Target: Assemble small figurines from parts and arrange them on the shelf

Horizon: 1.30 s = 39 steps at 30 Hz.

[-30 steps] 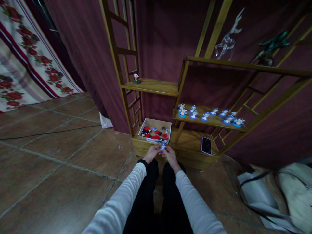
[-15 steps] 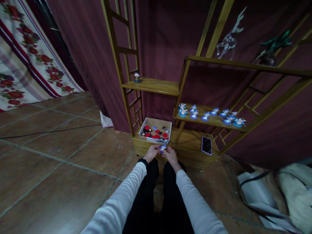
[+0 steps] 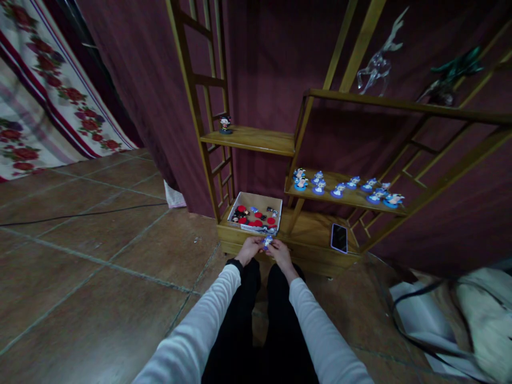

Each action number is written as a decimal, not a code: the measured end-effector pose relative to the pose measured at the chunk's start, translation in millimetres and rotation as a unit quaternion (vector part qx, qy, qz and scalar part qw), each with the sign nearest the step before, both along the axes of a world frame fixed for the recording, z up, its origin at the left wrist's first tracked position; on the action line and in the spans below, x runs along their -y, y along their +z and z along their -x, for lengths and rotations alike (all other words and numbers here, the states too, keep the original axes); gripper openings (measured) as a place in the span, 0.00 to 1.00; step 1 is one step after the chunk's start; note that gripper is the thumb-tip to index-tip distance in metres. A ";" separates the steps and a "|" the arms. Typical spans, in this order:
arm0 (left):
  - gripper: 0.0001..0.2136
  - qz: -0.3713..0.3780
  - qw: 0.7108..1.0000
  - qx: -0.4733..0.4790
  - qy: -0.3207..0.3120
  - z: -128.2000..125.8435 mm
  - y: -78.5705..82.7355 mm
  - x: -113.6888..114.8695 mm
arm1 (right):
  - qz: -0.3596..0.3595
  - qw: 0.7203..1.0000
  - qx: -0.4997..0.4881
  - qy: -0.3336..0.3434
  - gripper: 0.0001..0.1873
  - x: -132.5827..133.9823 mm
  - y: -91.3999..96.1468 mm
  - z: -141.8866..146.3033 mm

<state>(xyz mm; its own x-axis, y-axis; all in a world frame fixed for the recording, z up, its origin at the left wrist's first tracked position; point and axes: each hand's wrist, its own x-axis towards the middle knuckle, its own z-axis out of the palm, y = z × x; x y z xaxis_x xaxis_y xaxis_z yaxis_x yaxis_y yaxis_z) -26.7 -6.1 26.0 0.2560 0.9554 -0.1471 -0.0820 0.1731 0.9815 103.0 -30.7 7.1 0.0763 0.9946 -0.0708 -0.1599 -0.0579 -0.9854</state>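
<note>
Between my two hands is a small blue-and-white figurine, held in front of the low cabinet. My left hand pinches it from the left, and my right hand grips it from the right. Just beyond them stands a cardboard box with several red discs and small dark and blue figurines lying inside. Up to the right, a wooden shelf carries several similar blue-and-white figurines on round bases, with pink-and-blue ones at both ends.
A phone lies on the cabinet to the right. One dark-haired figurine stands on the left shelf. Higher up are a clear glass deer and a green ornament. Bags rest on the floor at right; a cable crosses the left.
The figurine between my hands sits slightly higher and looks turned a little more upright. Both hands stay in nearly the same place; the view has shifted very slightly.
</note>
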 end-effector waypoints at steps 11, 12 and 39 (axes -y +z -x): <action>0.13 0.017 1.000 0.026 0.001 -1.0 2.5 1.2 | -0.001 0.999 -0.043 -0.003 0.20 2.1 4.4 -1.5; 0.13 0.017 1.000 0.024 0.001 -1.5 2.4 1.1 | -0.003 0.999 -0.041 -0.004 0.20 2.2 4.1 -1.4; 0.06 -0.010 0.999 -0.041 0.004 -4.2 -1.8 -2.7 | -0.010 0.999 -0.028 0.017 0.15 5.7 7.1 0.4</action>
<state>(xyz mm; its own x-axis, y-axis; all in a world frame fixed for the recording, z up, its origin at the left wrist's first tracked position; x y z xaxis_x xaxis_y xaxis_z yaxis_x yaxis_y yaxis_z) -22.5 -3.4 24.2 0.2360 0.9604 -0.1478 -0.0019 0.1526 0.9883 102.6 -36.4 14.2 0.0399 0.9977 -0.0544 -0.2122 -0.0448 -0.9762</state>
